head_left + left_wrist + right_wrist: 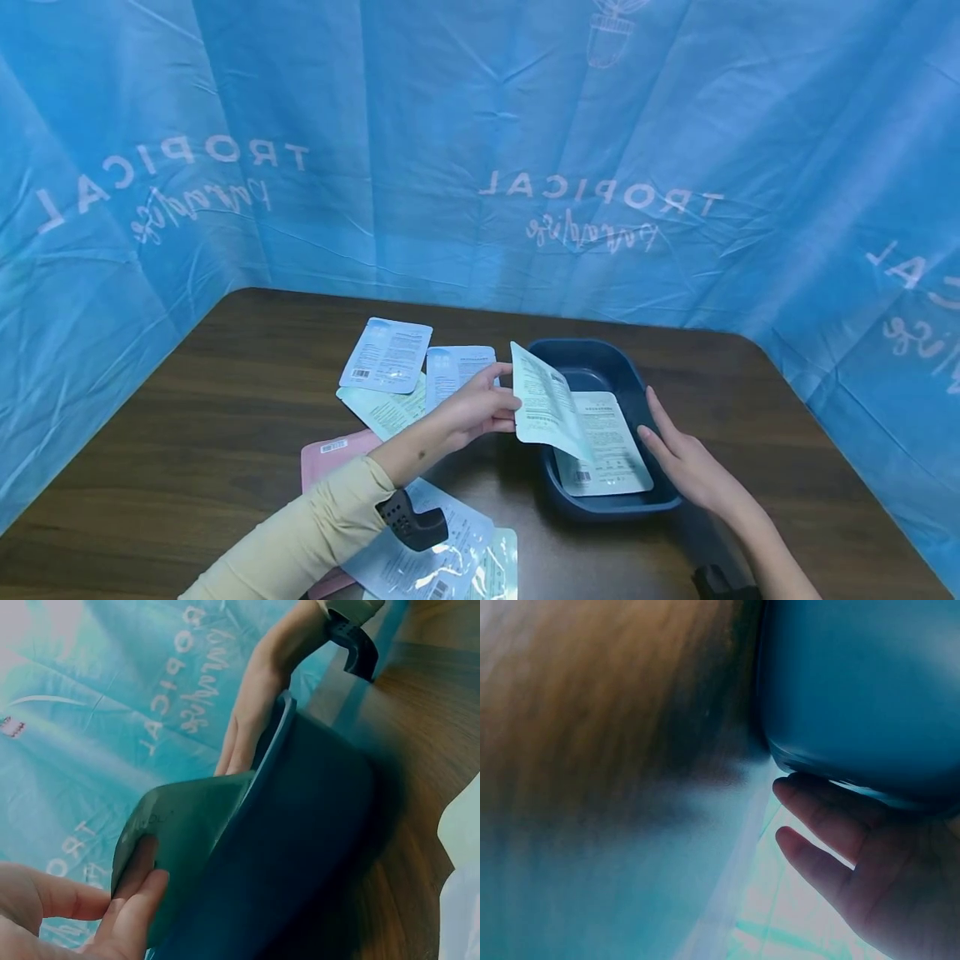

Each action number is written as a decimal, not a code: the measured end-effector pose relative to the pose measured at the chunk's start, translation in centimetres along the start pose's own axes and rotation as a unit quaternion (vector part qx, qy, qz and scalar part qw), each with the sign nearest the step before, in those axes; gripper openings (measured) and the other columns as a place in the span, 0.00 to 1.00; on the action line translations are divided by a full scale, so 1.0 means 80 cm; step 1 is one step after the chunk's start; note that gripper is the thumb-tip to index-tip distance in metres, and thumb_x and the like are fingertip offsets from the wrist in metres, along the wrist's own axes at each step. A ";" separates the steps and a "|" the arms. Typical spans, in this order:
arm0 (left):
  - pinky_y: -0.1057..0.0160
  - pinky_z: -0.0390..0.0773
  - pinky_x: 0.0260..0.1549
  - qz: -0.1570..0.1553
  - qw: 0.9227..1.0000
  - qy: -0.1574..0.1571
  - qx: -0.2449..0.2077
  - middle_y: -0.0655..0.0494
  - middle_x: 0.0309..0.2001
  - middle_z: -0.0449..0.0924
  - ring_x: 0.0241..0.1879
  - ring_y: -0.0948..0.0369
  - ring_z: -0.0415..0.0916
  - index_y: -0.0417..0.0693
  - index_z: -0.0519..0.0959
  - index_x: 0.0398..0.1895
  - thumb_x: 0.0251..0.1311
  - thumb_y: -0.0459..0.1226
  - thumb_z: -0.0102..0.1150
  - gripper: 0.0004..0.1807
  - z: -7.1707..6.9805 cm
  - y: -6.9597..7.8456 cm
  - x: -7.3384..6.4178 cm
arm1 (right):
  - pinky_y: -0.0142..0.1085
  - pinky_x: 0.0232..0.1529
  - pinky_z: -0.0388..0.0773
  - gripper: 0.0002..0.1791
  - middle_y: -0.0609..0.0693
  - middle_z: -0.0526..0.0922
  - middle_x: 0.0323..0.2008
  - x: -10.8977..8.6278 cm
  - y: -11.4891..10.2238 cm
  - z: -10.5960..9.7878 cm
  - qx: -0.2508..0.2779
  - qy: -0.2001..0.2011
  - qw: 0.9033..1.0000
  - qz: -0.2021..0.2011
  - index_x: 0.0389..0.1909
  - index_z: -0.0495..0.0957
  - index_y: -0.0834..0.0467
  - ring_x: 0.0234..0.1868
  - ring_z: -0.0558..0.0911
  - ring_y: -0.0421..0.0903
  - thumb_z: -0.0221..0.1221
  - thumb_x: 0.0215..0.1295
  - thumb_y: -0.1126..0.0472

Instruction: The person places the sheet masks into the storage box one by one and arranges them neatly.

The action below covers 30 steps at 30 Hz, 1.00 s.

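Pinching pale-green sachet (546,402): left grip (480,407) | curtain (427,108): "TROPICAL Paradise", mirrored

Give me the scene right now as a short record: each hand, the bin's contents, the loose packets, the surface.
Left hand: pinches a raised pale green packet at the bin's left side
Right hand: fingers extended, by the bin's right rim
Bin contents: a second green packet, lying flat
Loose packets: pink packet, blue packets, green packets, some overlapping, left of the bin
Surface: dark wooden table
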<state>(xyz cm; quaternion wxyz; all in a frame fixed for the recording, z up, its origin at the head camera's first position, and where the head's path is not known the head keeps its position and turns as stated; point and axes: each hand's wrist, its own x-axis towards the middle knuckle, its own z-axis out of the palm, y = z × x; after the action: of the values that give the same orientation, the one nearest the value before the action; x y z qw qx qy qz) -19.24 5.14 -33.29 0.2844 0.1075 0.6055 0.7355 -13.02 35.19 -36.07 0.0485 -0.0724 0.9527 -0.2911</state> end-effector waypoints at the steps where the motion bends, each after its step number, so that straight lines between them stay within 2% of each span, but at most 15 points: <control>1: 0.55 0.77 0.40 0.000 1.000 0.002 0.003 0.42 0.45 0.77 0.43 0.48 0.79 0.40 0.57 0.66 0.63 0.24 0.47 0.27 0.001 0.000 0.000 | 0.63 0.56 0.52 0.38 0.70 0.43 0.69 0.001 0.000 0.000 0.001 0.000 1.000 -0.001 0.72 0.33 0.62 0.64 0.52 0.71 0.40 0.74 0.48; 6: 0.56 0.77 0.39 -0.002 1.000 0.003 0.009 0.42 0.46 0.78 0.41 0.49 0.79 0.41 0.56 0.66 0.63 0.24 0.47 0.28 0.012 -0.001 0.005 | 0.64 0.56 0.52 0.38 0.70 0.43 0.69 0.002 -0.001 -0.002 0.005 -0.001 1.000 -0.002 0.72 0.33 0.62 0.64 0.52 0.71 0.40 0.74 0.49; 15: 0.56 0.78 0.37 -0.007 1.000 -0.013 0.014 0.42 0.44 0.79 0.40 0.48 0.80 0.43 0.53 0.69 0.61 0.22 0.48 0.33 0.037 -0.003 0.015 | 0.64 0.56 0.53 0.38 0.70 0.43 0.69 -0.002 -0.001 -0.001 -0.002 -0.001 1.000 0.001 0.72 0.33 0.62 0.64 0.53 0.71 0.40 0.74 0.48; 22: 0.60 0.79 0.33 -0.005 0.999 -0.009 0.044 0.44 0.42 0.78 0.35 0.50 0.80 0.47 0.52 0.70 0.61 0.22 0.51 0.36 0.056 -0.004 0.015 | 0.64 0.56 0.52 0.38 0.70 0.43 0.69 -0.002 -0.003 0.000 -0.002 -0.003 1.000 0.004 0.72 0.33 0.62 0.64 0.53 0.71 0.39 0.75 0.48; 30: 0.56 0.78 0.36 -0.003 0.998 -0.016 0.060 0.42 0.44 0.78 0.39 0.48 0.80 0.45 0.53 0.69 0.61 0.24 0.52 0.34 0.065 -0.007 0.015 | 0.64 0.55 0.53 0.38 0.71 0.43 0.68 -0.001 -0.003 0.000 0.001 0.000 1.000 -0.005 0.72 0.33 0.64 0.63 0.53 0.72 0.40 0.75 0.49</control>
<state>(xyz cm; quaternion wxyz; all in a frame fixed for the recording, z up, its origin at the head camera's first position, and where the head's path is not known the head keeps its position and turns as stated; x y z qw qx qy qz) -17.44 10.17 -32.81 0.2890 0.1342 0.6442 0.6953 -12.91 35.01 -35.93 0.0468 -0.0776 0.9521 -0.2922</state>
